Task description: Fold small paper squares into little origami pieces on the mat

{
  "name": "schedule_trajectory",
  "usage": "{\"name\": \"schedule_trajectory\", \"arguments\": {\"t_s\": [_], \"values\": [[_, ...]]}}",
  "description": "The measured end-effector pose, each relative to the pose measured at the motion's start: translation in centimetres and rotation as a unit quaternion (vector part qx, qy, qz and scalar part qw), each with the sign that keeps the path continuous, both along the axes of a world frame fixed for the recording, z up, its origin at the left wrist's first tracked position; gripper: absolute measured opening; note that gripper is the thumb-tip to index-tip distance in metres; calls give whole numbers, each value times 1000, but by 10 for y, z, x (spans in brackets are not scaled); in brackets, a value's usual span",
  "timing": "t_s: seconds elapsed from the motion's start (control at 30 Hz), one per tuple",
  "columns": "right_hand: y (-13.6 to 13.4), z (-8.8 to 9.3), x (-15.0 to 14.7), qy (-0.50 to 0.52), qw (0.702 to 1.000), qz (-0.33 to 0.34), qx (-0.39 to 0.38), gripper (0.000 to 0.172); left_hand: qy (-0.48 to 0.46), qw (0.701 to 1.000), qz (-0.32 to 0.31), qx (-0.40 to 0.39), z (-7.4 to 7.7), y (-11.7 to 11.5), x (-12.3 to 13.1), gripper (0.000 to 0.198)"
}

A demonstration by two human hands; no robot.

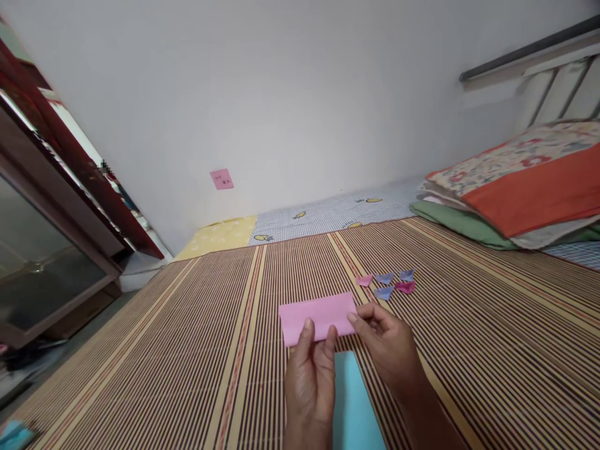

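A pink sheet of paper point(319, 314), folded into a long rectangle, is held up above the striped mat. My left hand point(310, 381) grips its lower edge, the thumb in front. My right hand point(388, 340) pinches the right end between thumb and fingers. Under and between my hands lies a light blue sheet point(355, 400) on the mat, partly hidden by them. Just beyond my right hand sit several small folded paper pieces: a light pink one point(364, 280), a magenta one point(405, 287) and blue-purple ones point(384, 292).
The striped mat point(187, 331) covers the bed up to a checked cloth point(319, 215) along the wall. Folded bedding point(539, 181) is stacked at the right. A pink note point(222, 179) sticks to the wall. A glass-fronted cabinet point(47, 250) stands at left.
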State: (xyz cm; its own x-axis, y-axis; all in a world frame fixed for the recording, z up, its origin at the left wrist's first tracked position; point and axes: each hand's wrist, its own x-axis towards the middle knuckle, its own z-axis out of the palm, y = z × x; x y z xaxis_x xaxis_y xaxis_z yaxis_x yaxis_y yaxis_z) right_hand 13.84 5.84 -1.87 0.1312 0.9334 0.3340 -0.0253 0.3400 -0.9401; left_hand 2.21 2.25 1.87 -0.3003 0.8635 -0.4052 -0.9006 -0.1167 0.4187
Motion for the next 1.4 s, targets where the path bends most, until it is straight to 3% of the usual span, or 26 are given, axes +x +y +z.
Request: {"name": "schedule_trajectory", "arguments": {"t_s": [0.23,0.47,1.03,1.4], "values": [[3,-8,2,-11,1000,-9,-21,26,10,1000,-21,8,-6,2,-1,21],[3,-7,3,-20,999,-14,-21,28,66,997,14,32,-13,2,1,21],[-2,-3,2,-7,1000,-15,-12,29,119,991,33,52,-9,-4,4,41],[-8,13,-4,54,998,-29,29,25,154,987,26,48,-7,-7,2,40]]}}
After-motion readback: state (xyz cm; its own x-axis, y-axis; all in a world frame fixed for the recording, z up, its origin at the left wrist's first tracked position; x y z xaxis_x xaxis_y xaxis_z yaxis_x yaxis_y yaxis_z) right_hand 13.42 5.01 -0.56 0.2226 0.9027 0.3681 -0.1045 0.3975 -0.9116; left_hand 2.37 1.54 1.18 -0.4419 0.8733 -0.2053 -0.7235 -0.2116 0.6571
